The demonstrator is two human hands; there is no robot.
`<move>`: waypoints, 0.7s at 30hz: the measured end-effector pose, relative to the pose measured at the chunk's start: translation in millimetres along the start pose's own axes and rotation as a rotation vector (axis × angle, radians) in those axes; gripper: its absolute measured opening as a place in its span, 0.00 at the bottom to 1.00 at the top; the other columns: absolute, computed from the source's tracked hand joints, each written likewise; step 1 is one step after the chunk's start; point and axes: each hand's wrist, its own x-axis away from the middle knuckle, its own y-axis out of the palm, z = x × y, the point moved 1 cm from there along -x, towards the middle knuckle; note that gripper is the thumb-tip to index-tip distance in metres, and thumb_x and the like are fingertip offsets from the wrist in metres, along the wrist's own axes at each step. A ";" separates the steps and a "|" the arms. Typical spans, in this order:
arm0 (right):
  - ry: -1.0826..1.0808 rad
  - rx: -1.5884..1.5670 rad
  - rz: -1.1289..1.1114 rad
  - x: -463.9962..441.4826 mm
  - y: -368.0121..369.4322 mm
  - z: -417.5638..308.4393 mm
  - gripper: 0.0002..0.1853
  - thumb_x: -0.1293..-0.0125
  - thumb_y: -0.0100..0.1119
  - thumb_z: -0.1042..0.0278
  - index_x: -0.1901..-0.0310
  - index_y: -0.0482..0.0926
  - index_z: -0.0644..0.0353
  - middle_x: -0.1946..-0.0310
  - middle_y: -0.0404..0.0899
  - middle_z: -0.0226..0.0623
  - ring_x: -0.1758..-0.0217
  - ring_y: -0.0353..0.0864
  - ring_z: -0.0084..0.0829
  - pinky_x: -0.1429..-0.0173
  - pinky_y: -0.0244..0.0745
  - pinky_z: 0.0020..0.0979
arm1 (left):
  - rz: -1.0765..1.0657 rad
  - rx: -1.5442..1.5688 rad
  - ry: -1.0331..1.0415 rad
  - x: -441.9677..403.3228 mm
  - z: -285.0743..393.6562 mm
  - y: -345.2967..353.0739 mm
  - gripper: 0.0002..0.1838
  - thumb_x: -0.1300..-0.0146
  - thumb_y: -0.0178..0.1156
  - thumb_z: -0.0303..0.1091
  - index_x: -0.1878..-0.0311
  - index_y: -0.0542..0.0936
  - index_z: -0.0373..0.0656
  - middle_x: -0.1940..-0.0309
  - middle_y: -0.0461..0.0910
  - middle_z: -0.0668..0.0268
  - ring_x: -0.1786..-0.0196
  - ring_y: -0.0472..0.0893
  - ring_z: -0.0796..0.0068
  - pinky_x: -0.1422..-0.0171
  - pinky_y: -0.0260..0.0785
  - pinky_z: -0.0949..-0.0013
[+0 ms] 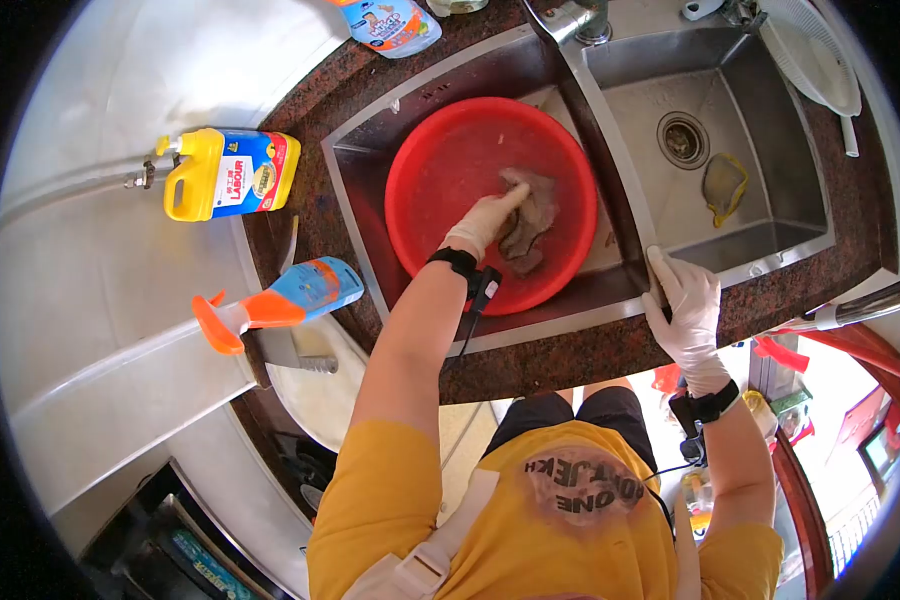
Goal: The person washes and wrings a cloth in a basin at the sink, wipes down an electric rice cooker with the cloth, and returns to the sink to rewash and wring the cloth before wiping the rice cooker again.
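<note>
My left hand (485, 222), in a white glove, reaches into the red basin (402, 200) in the left sink bowl. Its fingers are closed on a wet greyish-brown cloth (540, 208), which lies bunched low in the basin. Reddish, cloudy liquid seems to cover the basin's floor. Also gloved in white, my right hand (686, 308) rests on the sink's front rim beside the divider (625, 195). Its fingers are stretched out and hold nothing. Both wrists carry black straps with small devices.
The right sink bowl (650, 100) holds a yellow-edged scouring pad (724, 188) near the drain (683, 139). Left of the sink stand a yellow detergent jug (232, 174) and an orange-topped spray bottle (310, 292). Another blue bottle (390, 25), the faucet (575, 20) and a white strainer (810, 55) line the back.
</note>
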 end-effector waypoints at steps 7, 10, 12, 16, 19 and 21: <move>0.021 -0.049 -0.007 2.1 -1.0 2.8 0.31 0.47 0.68 0.70 0.38 0.77 0.63 0.53 0.82 0.42 0.51 0.82 0.44 0.44 0.73 0.46 | -0.181 -0.426 0.130 15.8 -17.0 -31.0 0.30 0.28 0.54 0.53 0.39 0.81 0.34 0.44 0.84 0.54 0.41 0.83 0.59 0.34 0.69 0.64; 0.031 -0.010 0.007 4.5 -0.9 2.7 0.31 0.47 0.68 0.69 0.38 0.77 0.62 0.51 0.82 0.41 0.50 0.82 0.44 0.42 0.72 0.46 | -0.203 0.132 0.074 53.8 6.6 -51.8 0.28 0.21 0.48 0.49 0.35 0.76 0.31 0.38 0.79 0.53 0.36 0.79 0.61 0.28 0.68 0.60; 0.049 -0.031 -0.005 5.6 -2.1 2.6 0.31 0.46 0.68 0.69 0.37 0.77 0.61 0.51 0.82 0.41 0.48 0.81 0.43 0.41 0.71 0.47 | -0.152 0.251 0.227 68.8 27.6 -62.4 0.29 0.20 0.47 0.51 0.35 0.76 0.32 0.39 0.80 0.53 0.38 0.80 0.60 0.30 0.71 0.57; 0.058 -0.023 -0.007 9.1 0.8 5.2 0.32 0.45 0.68 0.68 0.36 0.77 0.59 0.48 0.83 0.41 0.46 0.81 0.42 0.37 0.69 0.47 | -0.023 0.554 0.616 101.9 76.8 -70.2 0.29 0.21 0.52 0.51 0.37 0.74 0.30 0.41 0.80 0.52 0.39 0.81 0.59 0.32 0.75 0.52; 0.058 -0.014 -0.007 9.3 1.9 4.9 0.31 0.44 0.67 0.68 0.36 0.77 0.59 0.48 0.82 0.41 0.45 0.81 0.42 0.36 0.69 0.47 | 0.127 0.278 0.752 88.0 87.3 -72.3 0.21 0.23 0.57 0.47 0.45 0.81 0.34 0.53 0.83 0.63 0.52 0.81 0.71 0.44 0.75 0.64; 0.062 -0.010 -0.011 9.0 1.9 4.1 0.31 0.45 0.67 0.68 0.36 0.77 0.59 0.48 0.82 0.41 0.45 0.81 0.42 0.36 0.69 0.46 | 0.274 -0.056 0.864 75.9 83.7 -54.9 0.19 0.25 0.60 0.48 0.58 0.84 0.39 0.65 0.80 0.72 0.62 0.74 0.80 0.55 0.69 0.70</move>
